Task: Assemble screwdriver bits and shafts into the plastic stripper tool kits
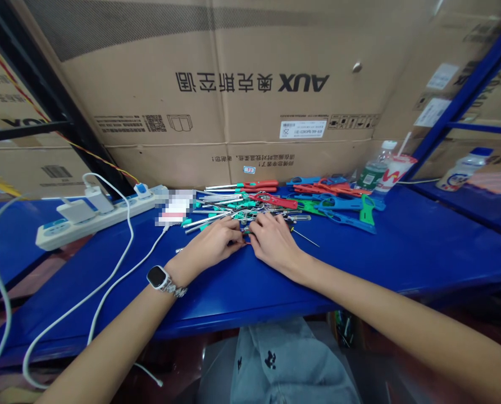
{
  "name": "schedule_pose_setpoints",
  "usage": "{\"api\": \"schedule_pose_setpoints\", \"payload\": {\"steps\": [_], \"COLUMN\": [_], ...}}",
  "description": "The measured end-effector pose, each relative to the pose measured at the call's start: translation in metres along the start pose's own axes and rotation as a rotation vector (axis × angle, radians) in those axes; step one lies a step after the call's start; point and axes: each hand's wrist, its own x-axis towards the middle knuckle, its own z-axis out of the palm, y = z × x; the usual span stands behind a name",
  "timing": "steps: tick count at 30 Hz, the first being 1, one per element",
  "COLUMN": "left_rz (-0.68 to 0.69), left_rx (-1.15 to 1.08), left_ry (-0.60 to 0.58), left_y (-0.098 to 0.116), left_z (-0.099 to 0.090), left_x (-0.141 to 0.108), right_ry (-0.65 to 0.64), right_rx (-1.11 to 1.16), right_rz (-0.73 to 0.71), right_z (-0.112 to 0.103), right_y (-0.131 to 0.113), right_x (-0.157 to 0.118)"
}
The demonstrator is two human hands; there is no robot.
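My left hand [224,238] and my right hand [272,238] meet over the front part of the blue table [250,292]. Both have their fingers closed in a pinch around a small piece, mostly hidden, with a bit of orange-red showing below the fingertips. Just behind them lies a pile of thin metal tubes with green ends [210,219]. A red plastic handle [278,201] rests on top of that pile. Beside my right hand, a thin metal rod with a yellow end [305,237] points toward the front right.
Blue, red and green plastic handles [347,205] are heaped at the back right, near a green-labelled bottle [370,171] and a cup with a straw [394,173]. To the left are a power strip [94,221], white cables [128,224] and a blurred phone-like object [175,207]. Cardboard [250,123] stands behind.
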Motion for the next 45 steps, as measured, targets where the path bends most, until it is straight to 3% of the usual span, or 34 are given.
{"api": "schedule_pose_setpoints", "payload": {"steps": [12,17,21,24,31,40,45], "left_rz": [-0.016,-0.018,-0.06,-0.073,-0.071,-0.021,-0.101], "left_rx": [0.008,0.046,0.066,0.11,0.201,0.236,0.214], "left_ry": [0.021,0.0,0.07,0.116,0.061,0.04,0.138], "left_y": [-0.003,-0.001,0.008,0.014,0.011,0.014,0.02], "left_z": [0.0,-0.003,-0.006,-0.003,0.01,0.009,0.007], "left_x": [-0.003,-0.002,-0.001,0.0,0.004,0.0,0.002], "right_ry": [0.035,-0.011,-0.071,-0.044,-0.042,-0.077,-0.022], "right_rx": [0.082,0.201,0.257,0.281,0.205,0.173,0.23], "right_rz": [-0.109,-0.104,-0.11,-0.1,-0.116,-0.154,-0.1], "right_z": [-0.006,-0.009,-0.01,-0.011,-0.016,-0.014,-0.014], "right_y": [0.014,0.021,0.027,0.032,0.044,0.042,0.043], "right_x": [-0.009,-0.017,-0.023,-0.025,-0.033,-0.045,-0.047]}}
